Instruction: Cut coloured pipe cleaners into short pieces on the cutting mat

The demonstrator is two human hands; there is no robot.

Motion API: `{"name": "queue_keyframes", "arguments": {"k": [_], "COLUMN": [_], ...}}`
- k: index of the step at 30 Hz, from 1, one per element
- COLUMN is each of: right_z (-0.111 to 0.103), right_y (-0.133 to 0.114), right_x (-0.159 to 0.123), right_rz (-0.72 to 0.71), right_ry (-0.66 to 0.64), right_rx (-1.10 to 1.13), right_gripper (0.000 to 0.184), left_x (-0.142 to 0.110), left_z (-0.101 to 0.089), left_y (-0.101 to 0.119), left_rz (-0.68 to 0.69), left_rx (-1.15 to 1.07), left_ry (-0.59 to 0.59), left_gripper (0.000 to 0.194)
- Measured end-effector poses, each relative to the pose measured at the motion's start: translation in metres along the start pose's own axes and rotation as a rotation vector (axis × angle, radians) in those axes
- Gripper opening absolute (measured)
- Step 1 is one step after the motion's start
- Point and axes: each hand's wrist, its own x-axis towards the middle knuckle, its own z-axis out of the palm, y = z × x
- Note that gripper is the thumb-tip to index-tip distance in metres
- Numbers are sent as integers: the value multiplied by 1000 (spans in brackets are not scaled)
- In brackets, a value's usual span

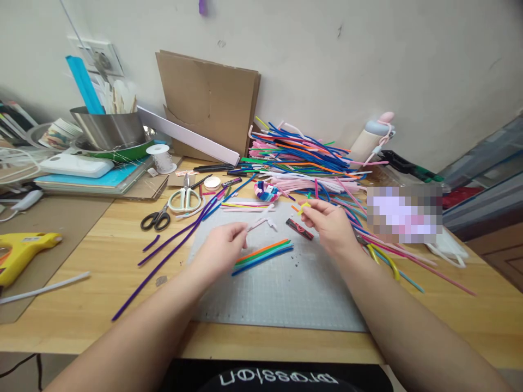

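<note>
My left hand [224, 245] is closed in a pinch over the left of the grey cutting mat [261, 299], on one end of a thin white pipe cleaner [261, 219]. Between the thumb and fingers of my right hand [329, 223] is a small yellow piece [303, 208], its exact shape too small to make out. Just below my right fingertips lies a short dark red-and-black tube [299, 228]. Orange, green and blue pipe cleaners [263, 256] rest side by side on the mat, right of my left hand. A striped pipe-cleaner coil [267, 191] sits behind.
A large heap of pipe cleaners [302, 158] lies at the back. White-handled scissors [185, 198], black scissors [156, 219] and purple pipe cleaners [163, 261] are to the left, with a yellow glue gun [24, 253] farther out. Yellow-handled pliers [384, 261] lie beside my right forearm.
</note>
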Motion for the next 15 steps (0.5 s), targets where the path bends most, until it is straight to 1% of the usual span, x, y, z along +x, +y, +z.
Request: {"name": "queue_keyframes", "arguments": {"k": [2,3,6,8,11,13,15], "right_z": [-2,-1,6,9,9,8,8], "right_y": [10,15,26,29,30,29,28], "right_x": [5,6,7,8,10,9,7], "right_rz": [-44,-88,-213,-236,-249,-264,-282], "right_ry": [-43,-62,-99,-119,-118,-108,-101], "right_rx": [-298,-432,-714,-793,-816,-822,-808], "right_gripper": [30,32,31,32,41,44,43], "left_x": [7,9,16,18,20,21,22], "left_z": [-4,-6,-6,-4,-2,0,3], "left_y": [-7,-10,-19,-23,-25,-26,-27], "left_rz": [45,38,-1,-8,-30,-42,-45], "left_rx": [198,279,428,477,533,555,567], "left_ry": [101,132,204,196,144,139,141], "left_gripper": [26,29,42,39,26,23,22]}}
